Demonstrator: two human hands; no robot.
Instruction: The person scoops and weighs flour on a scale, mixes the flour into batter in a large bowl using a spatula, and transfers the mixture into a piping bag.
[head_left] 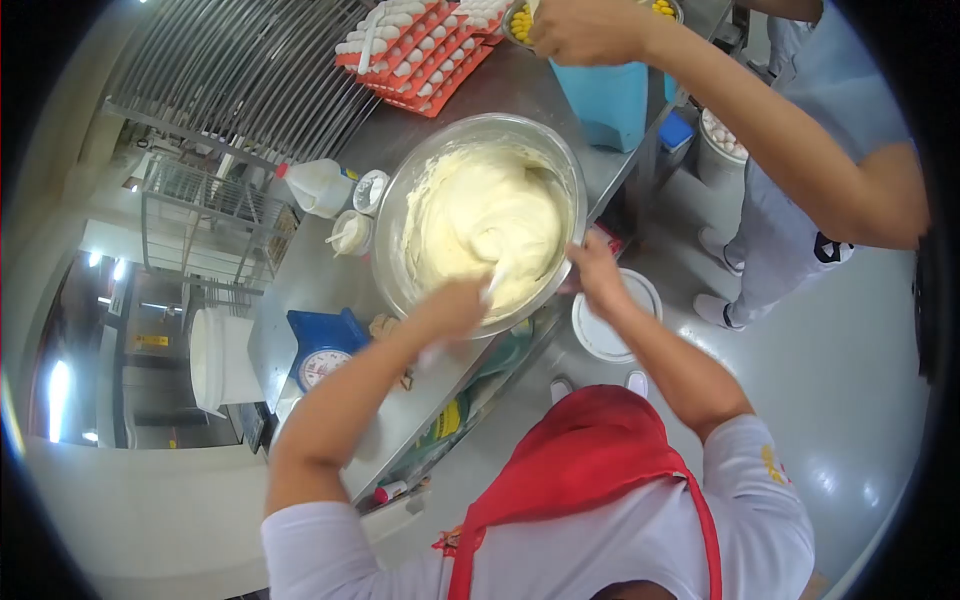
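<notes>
A big metal mixing bowl (pixel 388 235) full of pale creamy batter (pixel 480 205) stands at the edge of the steel worktable. My left hand (pixel 455 305), smeared by motion, is closed round the white handle of a stirring tool (pixel 498 277) over the near side of the bowl. The tool's lower end is hidden in the batter, so I cannot tell whether it is a spatula or a whisk. On the bowl's right rim my right hand (pixel 597 272) is closed, gripping it from the side.
Trays of eggs (pixel 425 60) are stacked at the back. Left of the bowl are a white jug (pixel 320 188), small tubs and a blue scale (pixel 325 345). A co-worker's hand (pixel 585 30) is above a blue container (pixel 605 100). A white lidded bucket (pixel 617 315) stands on the floor.
</notes>
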